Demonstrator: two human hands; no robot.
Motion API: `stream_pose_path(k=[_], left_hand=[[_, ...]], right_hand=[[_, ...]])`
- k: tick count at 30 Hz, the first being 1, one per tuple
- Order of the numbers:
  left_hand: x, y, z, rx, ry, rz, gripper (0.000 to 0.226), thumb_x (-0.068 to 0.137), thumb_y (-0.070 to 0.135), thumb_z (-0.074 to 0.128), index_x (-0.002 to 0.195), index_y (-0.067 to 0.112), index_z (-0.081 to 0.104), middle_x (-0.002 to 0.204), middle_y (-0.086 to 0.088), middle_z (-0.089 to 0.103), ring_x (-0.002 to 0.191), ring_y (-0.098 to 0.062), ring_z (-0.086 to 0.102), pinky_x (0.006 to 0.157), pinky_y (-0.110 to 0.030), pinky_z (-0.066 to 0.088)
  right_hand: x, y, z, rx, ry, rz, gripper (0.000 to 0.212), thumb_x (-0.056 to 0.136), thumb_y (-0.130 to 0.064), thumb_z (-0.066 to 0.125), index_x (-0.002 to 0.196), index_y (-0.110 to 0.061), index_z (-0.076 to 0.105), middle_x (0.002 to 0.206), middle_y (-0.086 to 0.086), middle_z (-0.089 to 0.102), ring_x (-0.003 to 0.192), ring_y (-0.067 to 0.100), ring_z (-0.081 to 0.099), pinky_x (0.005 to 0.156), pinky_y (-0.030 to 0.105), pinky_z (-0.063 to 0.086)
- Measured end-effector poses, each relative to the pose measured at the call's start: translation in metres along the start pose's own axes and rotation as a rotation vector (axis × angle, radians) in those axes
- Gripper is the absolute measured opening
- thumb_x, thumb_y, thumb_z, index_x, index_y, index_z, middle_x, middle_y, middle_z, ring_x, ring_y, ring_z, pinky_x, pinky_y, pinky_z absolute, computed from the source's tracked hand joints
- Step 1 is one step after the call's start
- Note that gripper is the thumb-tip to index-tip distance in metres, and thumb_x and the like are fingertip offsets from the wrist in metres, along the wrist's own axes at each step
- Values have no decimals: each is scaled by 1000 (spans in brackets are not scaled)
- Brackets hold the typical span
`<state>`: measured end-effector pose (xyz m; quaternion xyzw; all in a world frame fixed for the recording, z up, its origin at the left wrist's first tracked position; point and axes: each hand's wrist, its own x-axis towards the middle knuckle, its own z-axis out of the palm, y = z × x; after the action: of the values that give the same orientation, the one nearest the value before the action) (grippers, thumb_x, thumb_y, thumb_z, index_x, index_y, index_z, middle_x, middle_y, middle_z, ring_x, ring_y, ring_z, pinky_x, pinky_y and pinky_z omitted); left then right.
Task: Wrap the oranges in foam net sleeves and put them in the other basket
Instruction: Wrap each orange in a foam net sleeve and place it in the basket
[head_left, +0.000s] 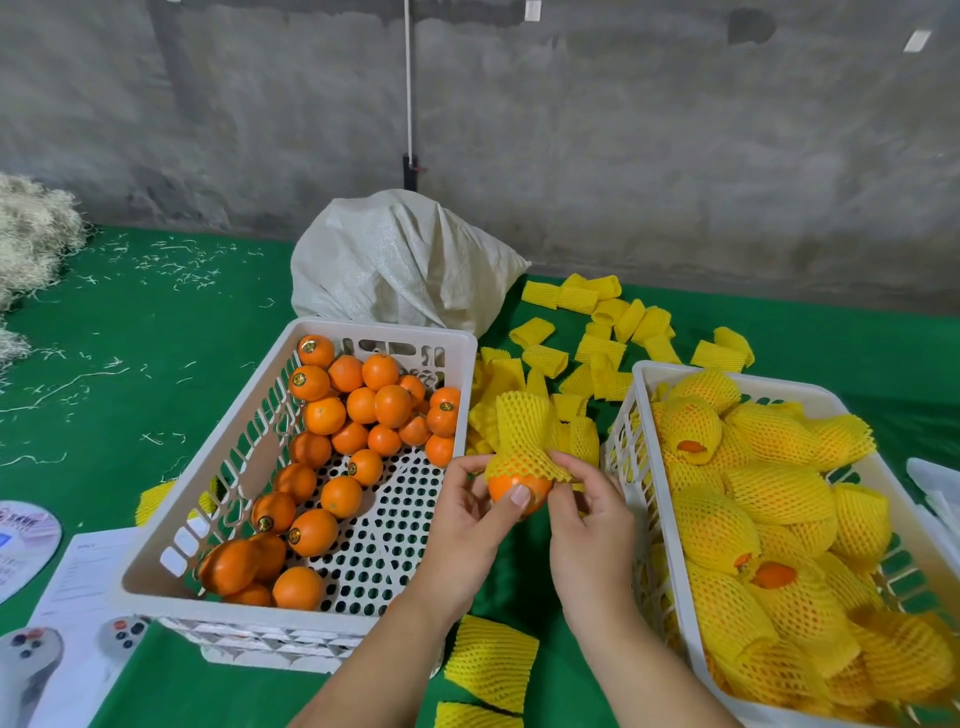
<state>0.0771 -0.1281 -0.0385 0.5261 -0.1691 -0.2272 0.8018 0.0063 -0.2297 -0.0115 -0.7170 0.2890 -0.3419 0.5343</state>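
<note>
Between the two baskets I hold an orange (511, 492) with a yellow foam net sleeve (522, 436) over its upper part. My left hand (475, 512) grips the orange, thumb across its front. My right hand (589, 506) pinches the sleeve's lower edge at the orange's right side. The white basket on the left (218, 457) holds several bare oranges (363, 405). The white basket on the right (641, 384) is filled with several sleeved oranges (774, 488).
Loose yellow sleeves (597, 343) lie scattered on the green cloth behind and between the baskets; two more sleeves (491, 662) lie near my left forearm. A white woven sack (400, 260) stands behind the left basket. Papers and two controllers (31, 660) lie at bottom left.
</note>
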Motion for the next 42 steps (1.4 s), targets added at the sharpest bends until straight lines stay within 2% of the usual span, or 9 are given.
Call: stream_pose_path(k=[3, 9, 12, 17, 24, 30, 34, 36, 42], left_hand=[[1, 0, 1, -17, 1, -11, 52, 90, 17, 76, 131, 5, 46, 114, -10, 74, 103, -21, 72, 80, -26, 58], [3, -2, 1, 7, -16, -30, 59, 94, 25, 73, 147, 31, 47, 121, -7, 71, 103, -23, 70, 84, -29, 57], [4, -2, -2, -4, -60, -55, 58, 93, 33, 77, 146, 38, 55, 122, -7, 72, 107, -20, 70, 87, -28, 57], [5, -8, -6, 23, -99, -71, 71, 84, 27, 87, 146, 40, 54, 113, -16, 65, 113, -30, 63, 108, -48, 53], [7, -11, -5, 45, 30, 39, 62, 89, -7, 71, 124, 42, 57, 80, -4, 62, 73, -15, 58, 66, -22, 53], [4, -5, -2, 79, -50, -86, 46, 83, 36, 71, 119, 53, 49, 109, -4, 71, 101, -14, 68, 88, -28, 56], [15, -6, 0, 100, -3, -106, 62, 94, 10, 66, 150, 15, 39, 108, -5, 71, 121, -37, 62, 85, -31, 53], [9, -5, 2, 150, -61, -63, 59, 99, 19, 65, 152, 26, 40, 131, -3, 67, 131, -23, 60, 101, -28, 53], [6, -4, 2, 99, 4, -44, 53, 87, 12, 75, 131, 22, 49, 110, -15, 70, 100, -26, 68, 89, -34, 58]], right_hand=[[1, -2, -3, -83, 63, -126, 43, 98, -1, 55, 97, -42, 70, 111, -12, 63, 104, 0, 61, 87, 27, 54], [3, 7, -3, 85, 10, -35, 23, 96, -14, 50, 97, -30, 67, 112, -13, 65, 111, 16, 62, 93, 55, 54], [0, 2, -1, 34, -150, -88, 14, 96, -37, 63, 110, -38, 59, 115, -17, 59, 111, 11, 60, 91, 44, 56], [11, 2, -10, -116, -83, -221, 20, 100, -15, 64, 111, -32, 68, 113, -11, 61, 110, 7, 61, 91, 42, 57], [-11, 0, -11, -354, -164, -690, 24, 103, -24, 55, 117, -12, 71, 113, -3, 59, 105, 7, 57, 91, 14, 45], [-6, -4, -12, -314, -184, -557, 29, 102, -36, 54, 128, -26, 62, 118, -10, 44, 114, 7, 50, 95, 7, 37], [4, -2, -15, -382, -173, -573, 34, 96, -1, 64, 127, -15, 70, 116, -2, 51, 107, 13, 56, 88, 11, 43], [12, -4, -18, -425, -152, -572, 35, 90, 5, 69, 121, -11, 73, 112, 4, 58, 102, 19, 61, 82, 18, 50], [1, -22, -15, -386, -174, -712, 22, 91, -13, 55, 104, -11, 72, 105, 2, 59, 96, 12, 60, 77, 14, 48]])
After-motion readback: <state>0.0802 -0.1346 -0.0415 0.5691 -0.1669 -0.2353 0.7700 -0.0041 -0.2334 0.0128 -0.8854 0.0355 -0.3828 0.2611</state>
